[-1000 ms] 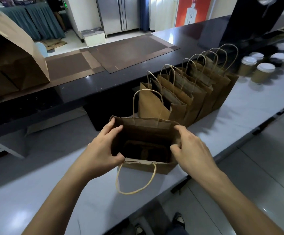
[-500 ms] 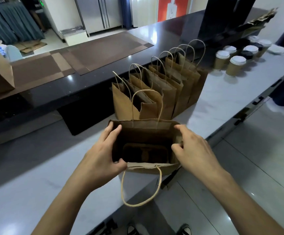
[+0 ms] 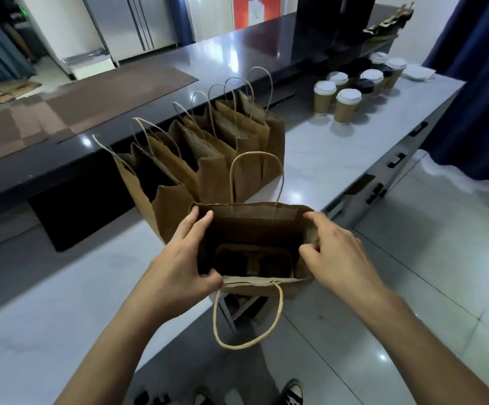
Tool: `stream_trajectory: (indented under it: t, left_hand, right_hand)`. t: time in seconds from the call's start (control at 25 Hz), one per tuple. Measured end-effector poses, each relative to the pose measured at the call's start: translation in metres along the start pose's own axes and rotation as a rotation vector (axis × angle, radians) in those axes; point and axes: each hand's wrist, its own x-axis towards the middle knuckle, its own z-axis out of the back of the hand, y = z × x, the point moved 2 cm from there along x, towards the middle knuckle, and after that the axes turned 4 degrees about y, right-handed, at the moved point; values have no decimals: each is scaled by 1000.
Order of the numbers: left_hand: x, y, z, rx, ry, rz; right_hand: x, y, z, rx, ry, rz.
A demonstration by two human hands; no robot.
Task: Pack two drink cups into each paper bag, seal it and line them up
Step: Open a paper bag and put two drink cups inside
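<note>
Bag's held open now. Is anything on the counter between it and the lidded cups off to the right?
Nothing visible. The open bag, held by the left hand and right hand, faces bare counter up to the cups. The row of bags stands left of that path.

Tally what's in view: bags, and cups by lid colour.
Brown paper bags: 6, one held open
White-lidded brown paper cups: 6
Black-lidded cups: about 2, blurred
Total: about 14
</note>
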Motion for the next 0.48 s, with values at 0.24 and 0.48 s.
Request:
stream_trajectory:
  t: [0.24,0.48]
  left_hand:
    - [36,-59,-41,6,73,-16]
    - [67,-107,-67,9,133,-125]
  right_hand:
    - [0,-64,42,19,-46,-46]
    - [-8,-113,75,18,-106,-114]
